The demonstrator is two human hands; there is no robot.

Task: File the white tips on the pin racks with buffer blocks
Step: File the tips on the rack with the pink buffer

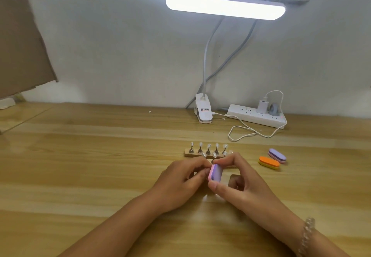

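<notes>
Hands meet mid-tabletop point(100, 166), just in front of rack point(190, 154) w/ white tips point(208, 146) upright on pins. R hand point(239, 178) pinches pink-purple block point(215, 173) betw. thumb & fingers. L hand point(180, 178) curled, fingertips at block's left edge; can't tell what it pinches. Orange block point(268, 162) & purple block point(277, 155) lie side by side to the right.

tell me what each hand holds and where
Right hand pinches the purple-pink buffer block by its two ends; left hand curls against it, its hold hidden.
</notes>
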